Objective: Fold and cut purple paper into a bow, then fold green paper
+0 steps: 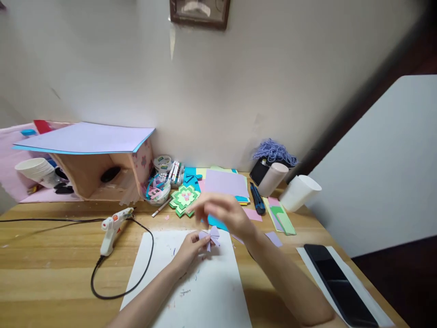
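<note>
My left hand [190, 249] is closed, with thumb and fingers pinching a small light-purple paper bow [214, 235]. The bow has rounded loops and pointed tails, and is held just above a white sheet [208, 291] with stray coloured marks. My right hand [227, 212] is raised higher, over the far edge of that sheet, smeared by motion. Its fingers point left with a gap between them, and nothing can be made out in them. Behind its fingertips lies a layered green paper flower [184, 197] with a pink centre.
A white glue gun [112, 230] with a looping black cord lies left. Behind are an open cardboard box [136, 171], a tub of scraps [158, 193], stacked coloured paper [225, 182] and a utility knife [257, 198]. White rolls [300, 192] and a phone [337, 282] are right.
</note>
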Available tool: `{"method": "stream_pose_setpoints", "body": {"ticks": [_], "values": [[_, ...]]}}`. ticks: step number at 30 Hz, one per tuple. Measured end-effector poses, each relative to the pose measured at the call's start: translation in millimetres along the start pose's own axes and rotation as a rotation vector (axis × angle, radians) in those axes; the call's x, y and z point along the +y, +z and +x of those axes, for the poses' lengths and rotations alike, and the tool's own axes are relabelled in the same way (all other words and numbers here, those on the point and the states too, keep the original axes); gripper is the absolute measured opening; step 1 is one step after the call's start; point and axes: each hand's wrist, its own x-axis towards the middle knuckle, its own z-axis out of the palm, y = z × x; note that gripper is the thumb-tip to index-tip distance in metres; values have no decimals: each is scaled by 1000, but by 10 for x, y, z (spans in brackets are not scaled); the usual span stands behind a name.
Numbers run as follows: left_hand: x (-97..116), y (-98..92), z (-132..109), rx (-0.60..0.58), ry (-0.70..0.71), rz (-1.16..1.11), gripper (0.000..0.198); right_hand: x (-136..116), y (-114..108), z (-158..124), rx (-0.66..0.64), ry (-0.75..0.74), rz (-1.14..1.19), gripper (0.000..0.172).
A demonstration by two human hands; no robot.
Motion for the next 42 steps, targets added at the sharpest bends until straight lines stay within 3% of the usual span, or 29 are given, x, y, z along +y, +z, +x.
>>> {"method": "stream_pose_setpoints", "body": {"ticks": [2, 4, 7, 10, 13, 16, 21, 24, 27, 31, 37, 42], "values": [[1, -15, 11, -19, 51, -49, 38, 167, -223, 418, 213, 337, 56, 31], [-18, -38, 33, -41, 77, -113, 35, 519, -255, 571, 386, 649, 82, 30], [-59, -68, 68, -61, 54, -207, 35, 1020, -238, 779, 405, 800, 78, 33], [-71, -71, 73, -61, 45, -256, 34, 1287, -236, 1070, 390, 869, 86, 33], [-63, -51, 55, -51, 54, -279, 35, 1371, -238, 1252, 412, 864, 63, 33], [-90, -31, 45, -64, 78, -208, 39, 1359, -264, 1216, 453, 790, 40, 33], [-116, -40, 63, -51, 78, -71, 46, 1170, -382, 795, 574, 576, -8, 31], [99, -43, 23, 65, 164, 92, 43, 951, -380, 434, 628, 471, -26, 34], [463, -17, -94, 38, 297, 205, 37, 701, -241, 101, 622, 392, -37, 32], [815, 33, -278, 155, 372, 263, 28, 451, 59, -160, 551, 355, -34, 26], [889, -41, -359, 415, 422, 328, 28, 265, 359, -222, 391, 343, -11, 20], [872, -215, -312, 460, 355, 340, 30, 220, 428, -206, 396, 368, -38, 17]]}}
